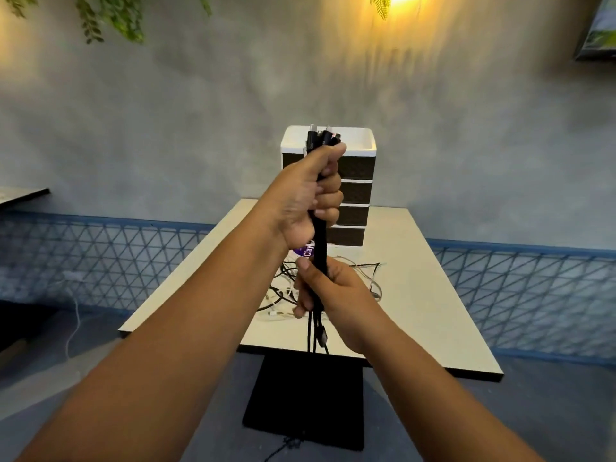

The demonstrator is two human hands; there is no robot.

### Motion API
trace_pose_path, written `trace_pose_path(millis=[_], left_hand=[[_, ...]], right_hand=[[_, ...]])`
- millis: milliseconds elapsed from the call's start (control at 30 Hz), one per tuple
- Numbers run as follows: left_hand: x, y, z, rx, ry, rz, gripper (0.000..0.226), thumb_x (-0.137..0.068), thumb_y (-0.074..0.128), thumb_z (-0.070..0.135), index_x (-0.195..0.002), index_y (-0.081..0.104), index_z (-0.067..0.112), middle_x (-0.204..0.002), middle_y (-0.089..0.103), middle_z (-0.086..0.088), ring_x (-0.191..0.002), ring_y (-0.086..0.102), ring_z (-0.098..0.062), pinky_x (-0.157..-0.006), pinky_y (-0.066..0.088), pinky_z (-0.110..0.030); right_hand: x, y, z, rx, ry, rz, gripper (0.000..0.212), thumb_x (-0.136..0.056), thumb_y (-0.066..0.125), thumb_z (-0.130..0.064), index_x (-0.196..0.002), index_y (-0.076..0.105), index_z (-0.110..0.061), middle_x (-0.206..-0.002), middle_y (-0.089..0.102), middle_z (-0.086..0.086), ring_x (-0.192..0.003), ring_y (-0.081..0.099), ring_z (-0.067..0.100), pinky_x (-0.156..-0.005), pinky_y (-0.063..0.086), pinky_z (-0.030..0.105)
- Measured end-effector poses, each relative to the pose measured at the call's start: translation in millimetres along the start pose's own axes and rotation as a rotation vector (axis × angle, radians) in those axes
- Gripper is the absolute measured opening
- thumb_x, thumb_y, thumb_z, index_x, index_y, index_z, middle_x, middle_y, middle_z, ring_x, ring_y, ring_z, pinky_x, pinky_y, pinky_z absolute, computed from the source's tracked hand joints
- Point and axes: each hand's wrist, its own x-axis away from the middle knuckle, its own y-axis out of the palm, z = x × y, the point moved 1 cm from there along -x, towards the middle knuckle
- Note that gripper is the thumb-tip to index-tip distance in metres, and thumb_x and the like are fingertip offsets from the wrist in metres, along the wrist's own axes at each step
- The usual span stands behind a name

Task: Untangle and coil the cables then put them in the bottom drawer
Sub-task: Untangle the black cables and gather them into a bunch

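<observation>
Head view, step in hand: judged from the grips, the person is straightening a bundle of black cables (320, 235) held upright above the worktop (430, 295), before coiling it.
Head view, doing it well: keep the upper grip firm just under the connectors so the ends stay level, and let the lower grip slide loosely down the strands so twists run out at the free ends rather than tightening. Lift high enough that the hanging ends clear the pile below, or they may snag it and drag it along.
Head view, left hand (308, 198): closed tight, fingers and thumb curled round the top of the black bundle, with the connector ends sticking out just above the fist.
Head view, right hand (328, 288): lower on the same bundle, fingers wrapped round it and thumb pointing up along the strands; how hard it squeezes cannot be told.
Head view, loose ends: below the right hand the black strands hang free past the near edge of the worktop, one ending in a plug.
Head view, remaining cables: a tangled pile of black and white cables (286, 295) lies near the middle of the worktop, behind the hands.
Head view, drawer unit (353, 191): stands at the far edge of the worktop; its bottom drawer (346, 235) looks closed.
Head view, purple label (305, 251): shows just under the left wrist; what it belongs to cannot be told.
</observation>
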Motion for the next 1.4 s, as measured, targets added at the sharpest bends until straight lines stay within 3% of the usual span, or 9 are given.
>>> trace_pose_path(millis=[167,333,467,600,733,933,1100,1200,1400], left_hand=[[2.7,-15.3,-6.0,0.022,0.070,0.024,0.029,-0.097,0.057,0.034,-0.074,0.051,0.018,-0.077,0.064,-0.001,-0.071,0.066,-0.014,-0.075,0.056,-0.034],[18.3,-39.8,-33.9,0.244,0.092,-0.056,0.026,-0.099,0.047,0.037,-0.102,0.061,0.015,-0.085,0.071,-0.002,-0.079,0.071,-0.015,-0.079,0.059,-0.037],[36.8,-73.5,-69.9,0.374,0.077,-0.162,0.067,-0.083,0.068,0.048,-0.135,0.047,0.011,-0.122,0.066,-0.009,-0.118,0.060,-0.026,-0.106,0.040,-0.051],[51.5,-104.8,-104.1,0.510,-0.009,-0.072,0.046,-0.075,0.083,0.032,-0.110,0.063,0.010,-0.069,0.060,0.006,-0.061,0.061,-0.008,-0.073,0.059,-0.033],[58.8,-124.4,-120.7,0.585,-0.091,-0.048,0.031,-0.080,0.080,0.030,-0.087,0.054,0.016,-0.052,0.034,0.007,-0.042,0.022,-0.003,-0.038,0.033,-0.014],[49.3,-156.3,-141.0,0.614,-0.098,0.131,0.037,-0.067,0.089,0.031,-0.081,0.058,0.017,-0.049,0.031,0.008,-0.042,0.015,-0.003,-0.032,0.024,-0.013],[36.0,-196.9,-138.4,0.608,-0.114,0.273,0.027,-0.079,0.076,0.034,-0.083,0.055,0.018,-0.048,0.030,0.010,-0.040,0.015,-0.002,-0.031,0.021,-0.012],[23.6,-220.0,-130.0,0.527,-0.138,0.346,0.018,-0.091,0.051,0.036,-0.082,0.052,0.020,-0.048,0.026,0.010,-0.035,0.022,0.000,-0.032,0.016,-0.012],[-8.0,-266.4,-118.6,0.506,-0.187,0.349,0.018,-0.091,0.050,0.036,-0.081,0.052,0.021,-0.048,0.025,0.010,-0.034,0.024,0.001,-0.033,0.016,-0.012]], right_hand=[[10.6,-1.0,6.8,-0.206,0.100,-0.014,0.038,-0.102,0.046,-0.027,-0.067,0.038,-0.016,-0.048,0.029,-0.007,-0.040,0.021,0.009,-0.043,0.016,0.020],[22.5,2.0,21.9,-0.272,0.212,-0.113,0.043,-0.102,0.044,-0.027,-0.060,0.037,-0.019,-0.052,0.023,-0.002,-0.040,0.018,0.009,-0.043,0.014,0.016],[28.7,10.4,45.8,-0.231,0.304,-0.168,0.044,-0.102,0.044,-0.026,-0.060,0.036,-0.019,-0.052,0.025,-0.002,-0.042,0.018,0.011,-0.043,0.017,0.016],[34.6,23.3,74.0,-0.191,0.426,-0.239,0.042,-0.102,0.045,-0.025,-0.061,0.037,-0.020,-0.053,0.025,-0.001,-0.042,0.018,0.011,-0.042,0.016,0.017],[34.4,33.3,106.6,-0.190,0.471,-0.276,0.038,-0.101,0.049,-0.023,-0.064,0.043,-0.018,-0.052,0.028,0.000,-0.041,0.025,0.010,-0.041,0.023,0.019],[1.9,28.8,144.1,-0.033,0.434,-0.380,0.017,-0.096,0.057,-0.022,-0.085,0.055,-0.009,-0.065,0.055,0.002,-0.061,0.059,0.014,-0.071,0.050,0.028],[-25.5,28.2,170.6,0.113,0.485,-0.422,0.046,-0.085,0.065,-0.049,-0.106,0.066,-0.008,-0.101,0.071,0.013,-0.100,0.066,0.029,-0.099,0.047,0.046],[-49.1,29.1,174.3,0.171,0.482,-0.365,0.034,-0.088,0.066,-0.046,-0.109,0.067,-0.019,-0.107,0.070,0.006,-0.102,0.066,0.019,-0.095,0.050,0.038],[-121.7,29.5,173.2,0.448,0.348,0.006,0.011,-0.096,0.059,-0.029,-0.094,0.068,-0.023,-0.087,0.071,-0.002,-0.078,0.067,0.005,-0.075,0.054,0.028]])
